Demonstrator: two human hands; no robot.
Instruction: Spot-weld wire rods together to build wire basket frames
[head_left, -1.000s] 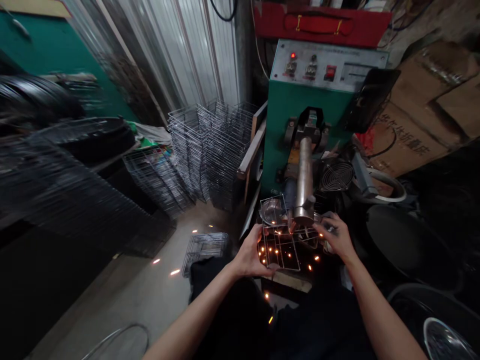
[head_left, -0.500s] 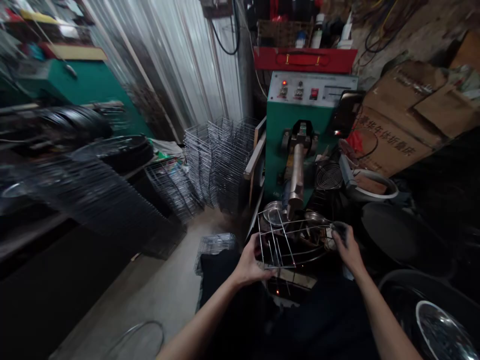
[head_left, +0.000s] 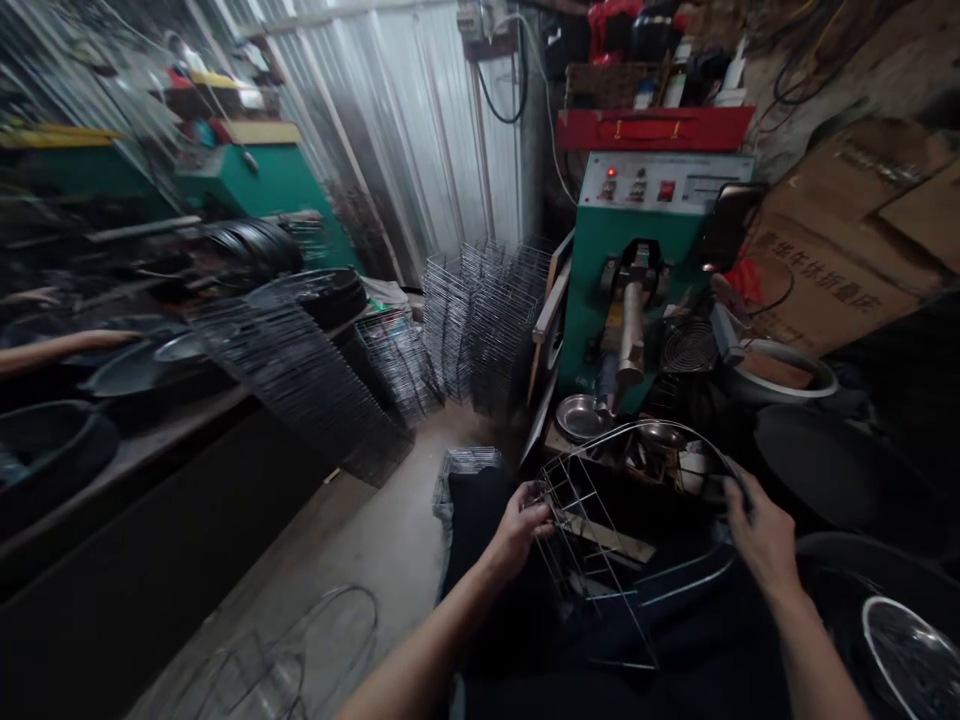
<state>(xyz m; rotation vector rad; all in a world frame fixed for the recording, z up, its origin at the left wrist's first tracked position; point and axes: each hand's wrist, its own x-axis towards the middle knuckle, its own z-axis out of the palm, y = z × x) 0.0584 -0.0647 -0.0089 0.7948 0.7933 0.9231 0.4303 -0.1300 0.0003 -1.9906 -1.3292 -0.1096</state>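
Note:
In front of my lap I hold a thin wire rack (head_left: 590,495), a grid of crossed rods at its left joined to curved wires that arch to the right. My left hand (head_left: 527,520) is closed on the rack's upper left edge, fingers wrapped round the rods. At the right end of the curved wires, my right hand (head_left: 763,530) is closed round them, slightly blurred. Beyond the rack stands a green machine (head_left: 600,290) with a thick metal arm (head_left: 632,325). A round metal dish (head_left: 583,417) sits below this arm.
Stacked wire racks (head_left: 480,320) stand by the corrugated wall, and more lean against the left bench (head_left: 225,410). Loose wire hoops (head_left: 337,600) lie on the floor. A co-worker's arm (head_left: 67,350) reaches in at far left. Cardboard boxes (head_left: 840,240) and black basins (head_left: 817,480) crowd the right.
The wire rack has been tipped and turned, its grid now sloping down toward my lap and its curved wires arching up. My view has swung left, bringing a co-worker's arm into sight.

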